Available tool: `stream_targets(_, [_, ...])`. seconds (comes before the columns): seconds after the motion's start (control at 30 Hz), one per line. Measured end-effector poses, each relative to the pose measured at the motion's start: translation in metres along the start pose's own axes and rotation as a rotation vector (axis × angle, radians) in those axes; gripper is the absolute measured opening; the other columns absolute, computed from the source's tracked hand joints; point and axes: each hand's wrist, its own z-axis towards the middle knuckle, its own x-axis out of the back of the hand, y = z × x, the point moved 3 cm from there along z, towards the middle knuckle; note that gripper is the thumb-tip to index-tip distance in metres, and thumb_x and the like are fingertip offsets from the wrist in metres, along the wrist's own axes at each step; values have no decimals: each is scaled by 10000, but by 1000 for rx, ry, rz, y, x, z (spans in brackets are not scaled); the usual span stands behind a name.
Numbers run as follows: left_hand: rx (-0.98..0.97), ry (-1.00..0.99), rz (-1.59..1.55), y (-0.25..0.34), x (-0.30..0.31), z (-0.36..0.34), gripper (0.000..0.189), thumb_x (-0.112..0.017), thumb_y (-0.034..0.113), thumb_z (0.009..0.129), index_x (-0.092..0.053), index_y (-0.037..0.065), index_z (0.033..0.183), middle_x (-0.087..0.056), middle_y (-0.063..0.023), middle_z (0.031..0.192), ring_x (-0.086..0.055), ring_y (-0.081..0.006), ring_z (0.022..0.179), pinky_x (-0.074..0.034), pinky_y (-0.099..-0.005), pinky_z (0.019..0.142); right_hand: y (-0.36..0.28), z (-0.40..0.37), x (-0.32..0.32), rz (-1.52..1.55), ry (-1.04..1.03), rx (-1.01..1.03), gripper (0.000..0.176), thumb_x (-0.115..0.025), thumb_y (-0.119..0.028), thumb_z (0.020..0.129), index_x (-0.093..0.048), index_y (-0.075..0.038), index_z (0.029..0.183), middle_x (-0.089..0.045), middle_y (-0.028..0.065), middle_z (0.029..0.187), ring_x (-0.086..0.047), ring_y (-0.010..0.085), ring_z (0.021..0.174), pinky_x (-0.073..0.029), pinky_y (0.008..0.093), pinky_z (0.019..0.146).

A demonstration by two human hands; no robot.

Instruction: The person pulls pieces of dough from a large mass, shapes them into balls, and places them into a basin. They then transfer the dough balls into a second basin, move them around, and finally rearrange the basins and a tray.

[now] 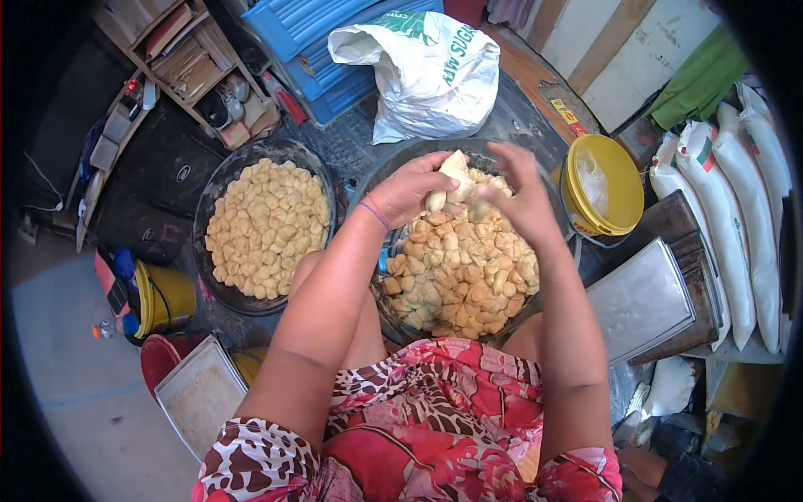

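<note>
Left hand (pixel 408 189) has the dough (pixel 456 170) pinched over the tub (pixel 391 325), right hand (pixel 529 205) loosely open beside it, fingertips blurry. Imo a light grip, low over the pile (pixel 468 276), avoids squashing.

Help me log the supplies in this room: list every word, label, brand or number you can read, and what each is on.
"RAW SUGAR": white bag, first letter creased.
"COTA": same bag, green patch at the top; the rest is folded out of sight.
Too small or blurred to read: red lettering on the yellow bucket, print on the yellow-and-red strip, marks on the white sacks.
No numbers are readable.
</note>
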Motion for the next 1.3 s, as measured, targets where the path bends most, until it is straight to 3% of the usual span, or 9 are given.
stream_targets(0.33, [-47,32,-78,7,9,-1,240,-506,120,859,-450,41,1078,-551,-90,1015,-582,-183,885,-492,-264,582,22,5,-1,339,70,-219,250,-567,-75,804,-582,-23,1048,-603,89,991,-556,134,916,-432,252,803])
stream_targets(0.47, [-142,139,158,7,25,3,246,-570,185,815,-586,34,1009,-599,-65,912,-566,-116,780,-471,-247,627,-3,-3,7,-165,10,114,236,-614,-147,780,-606,-55,997,-584,106,1013,-537,228,999,-394,319,892])
stream_targets(0.57, [-89,155,679,4,24,0,346,-612,278,781,-627,24,1017,-584,-120,1082,-536,-224,1000,-394,-300,891,-45,-23,6,115,-580,118,182,-642,-132,755,-610,-51,915,-586,67,931,-543,219,898,-406,327,814])
stream_targets(0.73, [-127,151,1183,-7,40,2,390,-606,351,772,-626,54,1025,-579,-159,1082,-529,-281,1029,-391,-326,901,-160,-123,0,784,-1540,692,257,-600,-177,772,-555,-27,975,-558,131,986,-550,306,831,-441,381,738])
stream_targets(0.83, [-73,78,1233,-7,39,2,396,-598,372,774,-628,66,1024,-579,-161,1079,-528,-296,1029,-396,-336,893,-178,-140,4,887,-1428,717,142,-499,-155,805,-568,-36,837,-523,122,746,-517,301,698,-415,382,610])
stream_targets(0.97, [-98,3,1242,-9,34,2,384,-592,369,770,-632,74,1013,-593,-163,1050,-545,-310,994,-410,-348,877,-186,-140,-4,719,-1309,749,181,-570,-148,796,-540,-10,910,-568,140,915,-560,316,752,-456,385,648])
stream_targets(1.03, [-113,-2,1227,-10,33,4,383,-600,366,757,-635,71,999,-600,-172,1032,-554,-324,974,-416,-358,878,-189,-133,2,1127,-631,507,218,-458,-238,902,-495,-25,925,-496,79,651,-505,236,535,-376,315,471])
stream_targets(1.13, [-107,-25,1194,-18,35,9,358,-591,366,770,-639,71,966,-614,-158,992,-562,-325,943,-429,-359,846,-209,-142,-1,1473,-330,239,172,-478,-215,895,-483,-43,900,-439,47,569,-463,231,433,-361,306,411])
stream_targets(1.3, [-150,-171,1122,-39,26,22,326,-552,294,810,-616,38,1001,-625,-130,955,-588,-253,885,-442,-327,809,-234,-184,-4,1505,-281,288,184,-496,-231,883,-481,-49,900,-444,46,579,-468,229,454,-371,307,425])
